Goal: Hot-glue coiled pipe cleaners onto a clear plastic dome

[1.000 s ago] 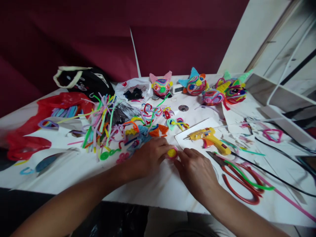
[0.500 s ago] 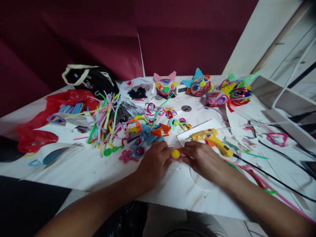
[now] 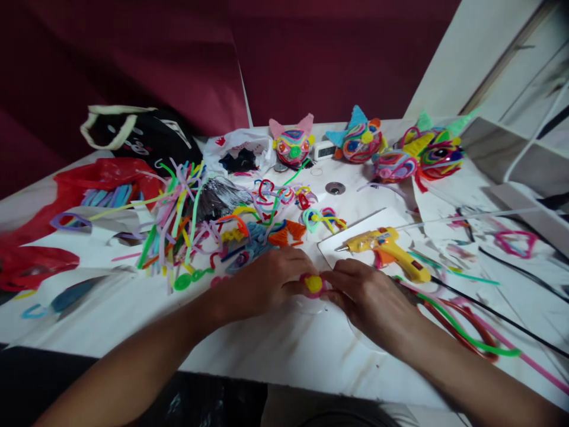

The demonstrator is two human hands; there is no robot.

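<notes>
Between my two hands is a small round pipe-cleaner coil [image 3: 313, 285], yellow in the middle with a pink rim. My left hand [image 3: 278, 277] pinches it from the left, fingers closed. My right hand [image 3: 363, 290] grips its right side with thumb and fingertips. The coil is held just above the white table, over what looks like a clear round piece [image 3: 309, 305], partly hidden. Just beyond my right hand a yellow glue gun [image 3: 391, 250] lies across a white board [image 3: 329, 247]. Blue and orange pipe-cleaner pieces [image 3: 287, 233] lie beyond my left hand.
Bundled pipe cleaners [image 3: 171, 213] and a red plastic bag [image 3: 111, 172] spread over the left. Decorated pipe-cleaner heads, one with pink ears [image 3: 293, 145], stand along the back beside a small digital clock [image 3: 325, 150]. The glue gun's black cord [image 3: 484, 314] runs right.
The coil has tilted slightly between my fingers. My left hand has turned and now covers most of the pink flower and a purple piece. The camera view has shifted a little.
</notes>
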